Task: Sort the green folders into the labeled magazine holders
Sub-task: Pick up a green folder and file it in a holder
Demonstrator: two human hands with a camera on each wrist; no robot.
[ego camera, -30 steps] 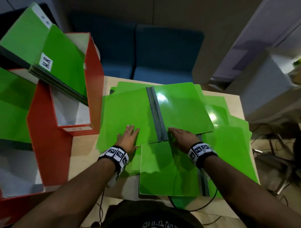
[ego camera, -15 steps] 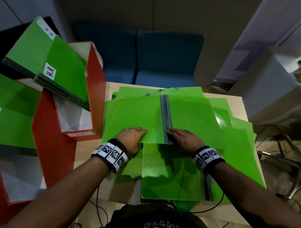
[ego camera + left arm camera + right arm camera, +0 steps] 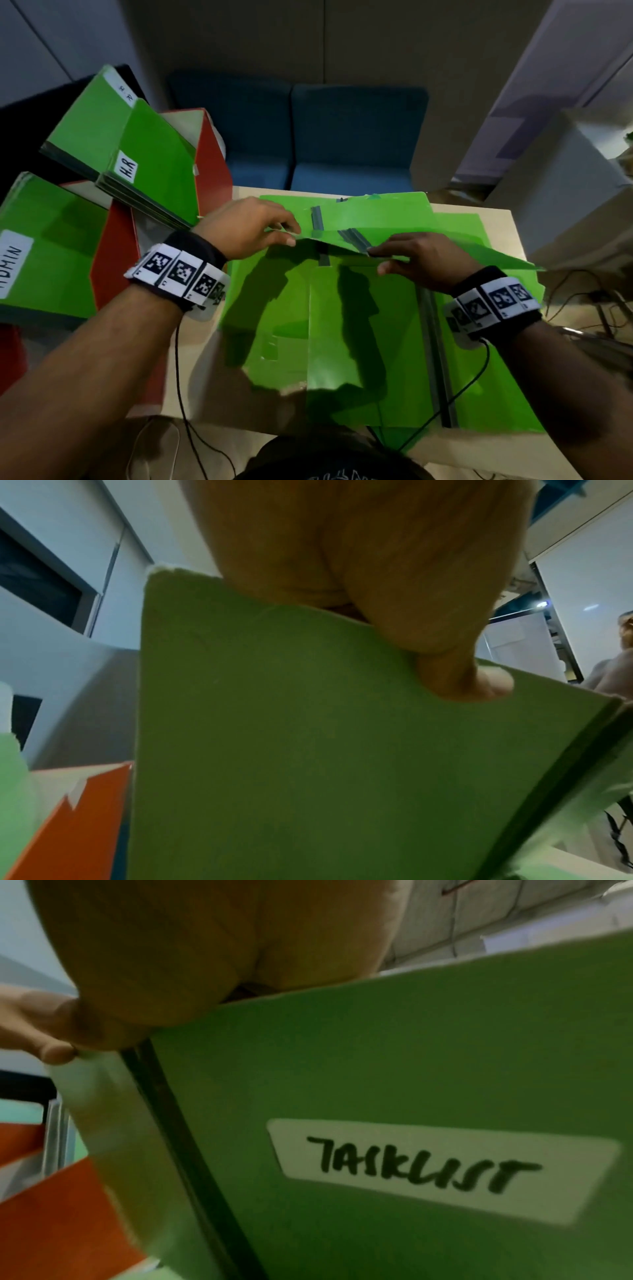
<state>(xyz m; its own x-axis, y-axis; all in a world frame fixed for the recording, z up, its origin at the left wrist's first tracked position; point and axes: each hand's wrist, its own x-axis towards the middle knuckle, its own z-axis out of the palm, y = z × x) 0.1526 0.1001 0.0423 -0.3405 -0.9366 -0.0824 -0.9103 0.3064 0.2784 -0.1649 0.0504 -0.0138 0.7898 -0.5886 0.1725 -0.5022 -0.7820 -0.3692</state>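
— Green plastic folder [image 3: 346, 236] with the grey spine, lifted open above the bench [image 3: 479, 219], is pinched at both near edges: left hand [image 3: 250, 224] on one cover, right hand [image 3: 421, 260] on the other.

— What worries you?

— Both grips look like thin pinches near the edge. Glossy covers could slide out, I'd guess, or the open folder could flop and drag the loose green folders [image 3: 359, 342] spread beneath it.

— And filing it?

— Its white label reads "TASKLIST" [image 3: 428, 1167]. The orange magazine holders [image 3: 113, 260] on the left show folders marked "H.R" [image 3: 127, 167] and "ADMIN" [image 3: 12, 265]; no matching holder label is visible, so misfiling is the risk.

— What's hidden?

— The holders' own labels, the labels of the lower folders, and most fingertips under the covers. The wrist views are blurred.
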